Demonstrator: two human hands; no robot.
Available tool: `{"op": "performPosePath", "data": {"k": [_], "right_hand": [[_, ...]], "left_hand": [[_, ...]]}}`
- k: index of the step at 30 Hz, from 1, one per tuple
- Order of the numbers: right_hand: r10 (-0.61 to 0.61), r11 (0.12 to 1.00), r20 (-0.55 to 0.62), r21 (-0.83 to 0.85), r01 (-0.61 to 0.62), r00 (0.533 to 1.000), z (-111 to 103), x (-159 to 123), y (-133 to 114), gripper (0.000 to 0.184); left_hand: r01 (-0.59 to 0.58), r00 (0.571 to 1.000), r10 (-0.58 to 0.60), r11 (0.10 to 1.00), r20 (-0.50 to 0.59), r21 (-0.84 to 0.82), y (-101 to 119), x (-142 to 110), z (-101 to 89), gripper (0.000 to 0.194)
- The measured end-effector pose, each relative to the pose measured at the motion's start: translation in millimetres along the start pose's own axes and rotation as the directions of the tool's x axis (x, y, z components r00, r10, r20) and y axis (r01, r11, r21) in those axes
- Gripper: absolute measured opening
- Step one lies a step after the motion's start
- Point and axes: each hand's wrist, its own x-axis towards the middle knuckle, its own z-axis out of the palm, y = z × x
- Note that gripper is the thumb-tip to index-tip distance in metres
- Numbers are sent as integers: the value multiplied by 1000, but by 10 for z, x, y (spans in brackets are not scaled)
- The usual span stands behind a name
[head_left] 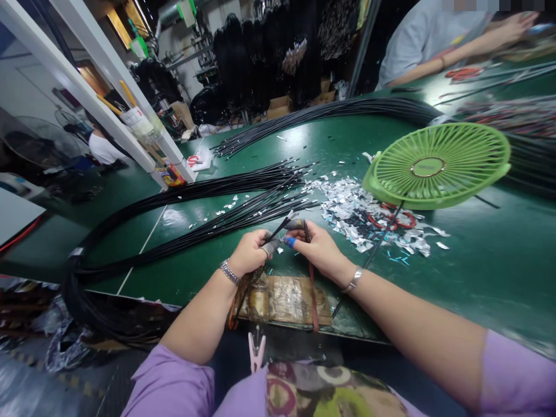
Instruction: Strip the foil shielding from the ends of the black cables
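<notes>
One slim, smooth black cable with a pale tip lies over the green, glossy desk, pinched in the left hand, while the right hand curls narrowly at its tip, its grip unclear. At 10 o'clock spreads a bent bundle of black cables, too many to count; at 2 o'clock, crinkled white scraps and one round, ribbed green plastic fan; at 6 o'clock, one tape-wrapped brown block.
</notes>
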Motion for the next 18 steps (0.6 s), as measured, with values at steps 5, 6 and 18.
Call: {"op": "performPosePath", "data": {"k": [5, 6, 18], "right_hand": [[-44, 996, -21, -82, 42, 999, 15, -13, -25, 28], [-52, 995, -28, -90, 49, 998, 15, -13, -26, 28], [-16, 998, -44, -57, 13, 999, 34, -17, -37, 31]], "left_hand": [[15, 1000, -15, 1000, -21, 0, -1, 0, 2, 18], [13, 1000, -13, 1000, -24, 0, -6, 3, -1, 19], [-174, 983, 178, 979, -31, 108, -50, 7, 1, 13]]}}
